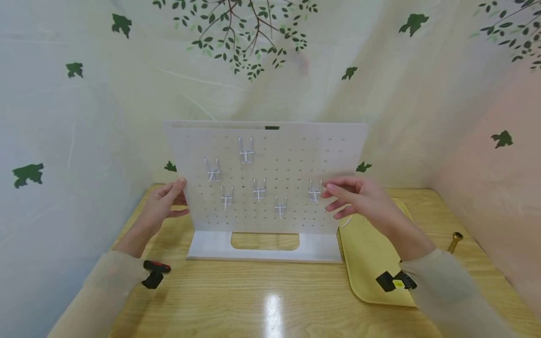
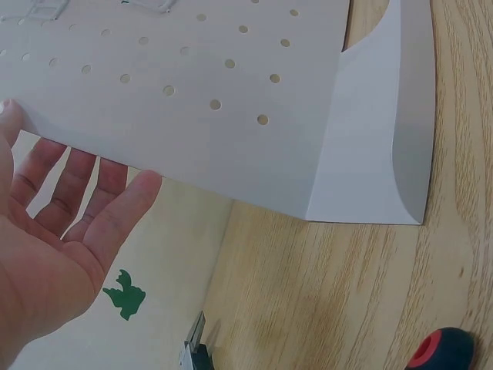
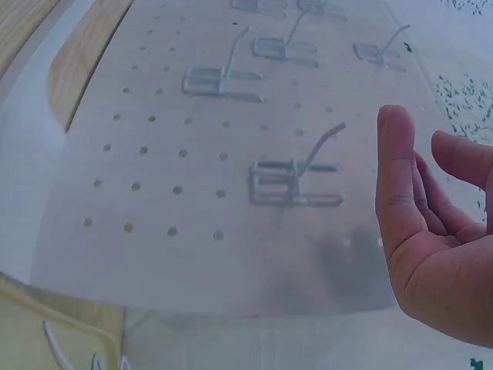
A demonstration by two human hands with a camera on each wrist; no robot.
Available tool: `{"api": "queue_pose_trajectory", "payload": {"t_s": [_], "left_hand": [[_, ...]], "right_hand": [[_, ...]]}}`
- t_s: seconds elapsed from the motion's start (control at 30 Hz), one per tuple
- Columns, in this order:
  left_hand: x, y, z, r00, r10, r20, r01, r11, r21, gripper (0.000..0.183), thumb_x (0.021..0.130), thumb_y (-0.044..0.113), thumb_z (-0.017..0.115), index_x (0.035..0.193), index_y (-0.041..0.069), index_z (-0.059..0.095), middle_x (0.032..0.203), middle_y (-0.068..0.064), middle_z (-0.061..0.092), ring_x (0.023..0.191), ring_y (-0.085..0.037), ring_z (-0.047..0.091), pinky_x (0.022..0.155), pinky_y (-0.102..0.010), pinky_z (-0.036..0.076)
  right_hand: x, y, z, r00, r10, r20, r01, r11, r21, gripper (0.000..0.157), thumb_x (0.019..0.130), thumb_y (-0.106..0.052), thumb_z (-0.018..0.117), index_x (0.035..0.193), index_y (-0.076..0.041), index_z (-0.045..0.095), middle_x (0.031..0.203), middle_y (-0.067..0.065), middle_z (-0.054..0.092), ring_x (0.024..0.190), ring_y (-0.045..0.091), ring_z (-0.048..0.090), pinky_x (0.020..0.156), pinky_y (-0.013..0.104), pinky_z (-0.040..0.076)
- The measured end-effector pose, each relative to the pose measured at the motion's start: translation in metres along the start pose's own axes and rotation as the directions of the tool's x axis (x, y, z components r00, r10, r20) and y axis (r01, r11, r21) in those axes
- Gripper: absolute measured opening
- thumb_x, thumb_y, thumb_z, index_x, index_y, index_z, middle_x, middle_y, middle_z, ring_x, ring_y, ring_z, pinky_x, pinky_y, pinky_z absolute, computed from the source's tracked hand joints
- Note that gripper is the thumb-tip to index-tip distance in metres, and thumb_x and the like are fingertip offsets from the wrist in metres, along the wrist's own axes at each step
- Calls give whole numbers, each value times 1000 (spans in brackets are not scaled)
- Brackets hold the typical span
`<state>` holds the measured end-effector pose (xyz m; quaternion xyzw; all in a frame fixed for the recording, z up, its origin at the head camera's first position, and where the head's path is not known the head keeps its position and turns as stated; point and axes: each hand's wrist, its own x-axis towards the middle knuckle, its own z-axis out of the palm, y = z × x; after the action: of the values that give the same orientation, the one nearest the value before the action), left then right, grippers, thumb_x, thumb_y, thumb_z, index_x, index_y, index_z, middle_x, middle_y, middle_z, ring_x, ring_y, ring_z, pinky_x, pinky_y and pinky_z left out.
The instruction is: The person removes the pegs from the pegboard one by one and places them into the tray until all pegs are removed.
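Observation:
A white pegboard (image 1: pixel 291 164) stands upright on a white base (image 1: pixel 264 254), with several silver wire hooks fixed in its holes. My left hand (image 1: pixel 162 204) grips the board's left edge; the left wrist view shows the thumb in front and some fingers (image 2: pixel 73 181) reaching behind the edge. Near the right side of the board, my right hand (image 1: pixel 359 199) hovers by the rightmost hook (image 1: pixel 314 192), fingers loosely bent and thumb apart. From the right wrist, a gap shows between the right hand (image 3: pixel 431 223) and the nearest wire hook (image 3: pixel 294 185).
Right of the base lies a yellow tray (image 1: pixel 363 277) with thin white pieces (image 1: pixel 346 222) in it. A brass-coloured piece (image 1: pixel 455 241) stands beyond it. On the left are a red-and-black handle (image 2: pixel 443 351) and a pointed metal tool tip (image 2: pixel 196 331). Leaf-patterned cloth surrounds the wooden table (image 1: pixel 228 300).

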<state>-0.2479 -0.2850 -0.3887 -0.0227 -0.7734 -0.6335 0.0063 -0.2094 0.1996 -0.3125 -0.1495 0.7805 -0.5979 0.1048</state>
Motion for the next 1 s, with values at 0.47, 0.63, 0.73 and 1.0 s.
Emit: {"api": "queue_pose_trajectory", "payload": {"t_s": [0.47,0.63,0.73,1.0], "left_hand": [[-1,0,0,1000,-3,-5,3,1000,-6,45,100,55,55,105,12,68,95,-4,68,89,-18,68,77,-37,62],[0,-1,-1,1000,10,-5,-10,1000,-6,43,101,54,55,103,14,69,96,-6,68,89,-19,68,76,-36,62],[0,-1,-1,1000,16,-1,-16,1000,-9,41,102,52,54,104,14,70,95,-4,69,89,-18,68,76,-36,62],[4,0,-1,1000,15,14,-15,1000,-15,41,102,51,55,105,13,70,94,-1,69,88,-16,68,77,-36,62]], "right_hand": [[37,-47,38,984,-64,168,34,984,174,48,105,-26,61,142,1,50,139,24,58,118,35,64,91,46,58],[55,-57,54,972,-35,232,-16,976,215,47,106,-27,58,143,0,50,141,20,58,123,40,60,92,45,57],[65,-61,64,964,-27,263,-36,972,231,44,107,-25,56,143,0,50,140,20,58,124,41,59,92,45,57],[85,-63,88,949,-9,314,-94,945,312,42,107,-23,55,141,2,52,139,25,57,122,43,59,91,46,58]]}}
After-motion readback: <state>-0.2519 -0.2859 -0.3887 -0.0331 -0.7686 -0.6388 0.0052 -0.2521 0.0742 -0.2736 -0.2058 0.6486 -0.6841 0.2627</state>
